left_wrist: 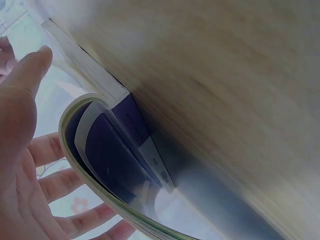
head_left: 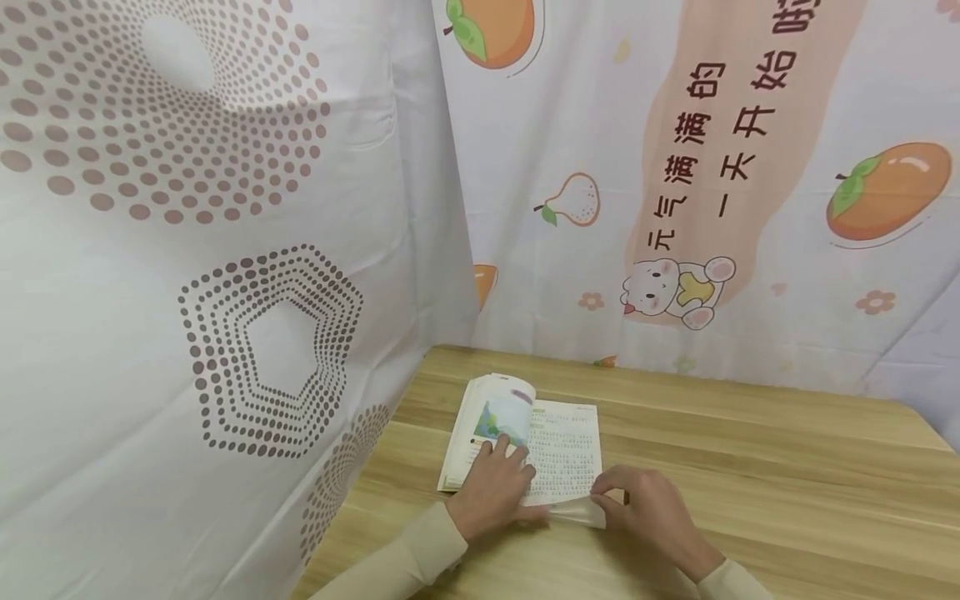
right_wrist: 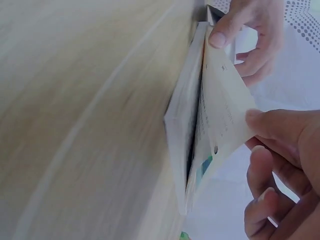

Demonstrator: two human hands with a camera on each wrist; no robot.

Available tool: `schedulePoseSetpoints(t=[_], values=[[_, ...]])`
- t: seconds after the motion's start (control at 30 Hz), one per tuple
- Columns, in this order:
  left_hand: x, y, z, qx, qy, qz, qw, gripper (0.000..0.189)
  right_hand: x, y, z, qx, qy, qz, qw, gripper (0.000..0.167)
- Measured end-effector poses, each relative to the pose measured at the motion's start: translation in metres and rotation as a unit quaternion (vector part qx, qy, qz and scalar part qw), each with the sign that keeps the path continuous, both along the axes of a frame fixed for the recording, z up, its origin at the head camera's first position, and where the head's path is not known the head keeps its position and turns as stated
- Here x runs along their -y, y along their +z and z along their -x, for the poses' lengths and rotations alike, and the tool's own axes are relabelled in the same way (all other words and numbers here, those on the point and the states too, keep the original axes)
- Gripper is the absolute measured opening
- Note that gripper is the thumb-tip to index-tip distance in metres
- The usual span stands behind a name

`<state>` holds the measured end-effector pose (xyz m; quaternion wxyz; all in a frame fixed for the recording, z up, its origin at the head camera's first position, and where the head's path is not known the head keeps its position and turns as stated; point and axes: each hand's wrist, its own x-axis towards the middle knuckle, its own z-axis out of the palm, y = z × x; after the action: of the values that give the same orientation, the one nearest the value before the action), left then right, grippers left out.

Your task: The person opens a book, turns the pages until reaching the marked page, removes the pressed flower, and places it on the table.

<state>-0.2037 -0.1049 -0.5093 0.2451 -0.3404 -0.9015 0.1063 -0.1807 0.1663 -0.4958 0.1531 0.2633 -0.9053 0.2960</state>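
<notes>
An open book with printed text lies on the table, its left pages curving upward and showing a coloured picture. My left hand rests on those left pages with fingers spread. In the left wrist view the same hand lies against the curved pages, above the dark purple cover. At the lower right corner, my right hand pinches a page between thumb and forefinger. That page is raised off the stack below in the right wrist view, and the left thumb touches it near the spine.
The wood-grain table extends to the right of the book. A white dotted curtain hangs along the left side. Behind the table hangs a cloth printed with fruit, flowers and writing.
</notes>
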Motion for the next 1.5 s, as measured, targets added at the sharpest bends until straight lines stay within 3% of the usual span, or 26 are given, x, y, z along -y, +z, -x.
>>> schedulePoseSetpoints(t=[0.13, 0.23, 0.37, 0.5, 0.6, 0.77, 0.93, 1.03, 1.27, 1.5], values=[[0.000, 0.000, -0.001, -0.009, 0.001, -0.001, 1.0000, 0.055, 0.003, 0.000, 0.000, -0.032, -0.014, 0.017, 0.9992, 0.020], [0.000, 0.001, 0.000, -0.017, -0.001, -0.003, 0.9998, 0.039, 0.004, 0.000, 0.000, -0.052, -0.038, 0.031, 0.9975, 0.032], [-0.001, 0.001, 0.001, -0.021, 0.009, -0.008, 0.9997, 0.023, 0.004, 0.000, 0.000, -0.018, -0.056, 0.023, 0.9980, 0.044], [0.000, 0.003, 0.001, -0.032, 0.023, -0.039, 0.9984, 0.042, 0.003, -0.003, -0.001, 0.048, -0.055, -0.033, 0.9968, 0.041], [0.001, 0.005, 0.002, -0.058, 0.015, -0.084, 0.9947, 0.056, 0.002, -0.008, -0.002, 0.075, -0.034, -0.081, 0.9933, 0.041], [0.002, 0.006, 0.006, -0.111, -0.011, -0.158, 0.9811, 0.071, -0.002, -0.016, -0.003, 0.060, 0.006, -0.120, 0.9909, 0.041], [0.002, 0.009, 0.008, -0.118, -0.014, -0.203, 0.9719, 0.090, -0.003, -0.015, -0.003, 0.044, 0.007, -0.130, 0.9906, 0.037], [0.003, 0.012, 0.008, -0.116, -0.008, -0.196, 0.9736, 0.082, -0.003, -0.013, -0.002, 0.046, 0.009, -0.129, 0.9905, 0.035], [0.004, 0.019, 0.005, -0.089, 0.023, -0.118, 0.9888, 0.031, -0.003, -0.010, -0.001, 0.051, 0.009, -0.130, 0.9901, 0.029], [0.005, 0.018, 0.001, -0.067, 0.035, -0.080, 0.9939, 0.021, -0.003, -0.012, 0.000, 0.014, 0.019, -0.116, 0.9929, 0.005]])
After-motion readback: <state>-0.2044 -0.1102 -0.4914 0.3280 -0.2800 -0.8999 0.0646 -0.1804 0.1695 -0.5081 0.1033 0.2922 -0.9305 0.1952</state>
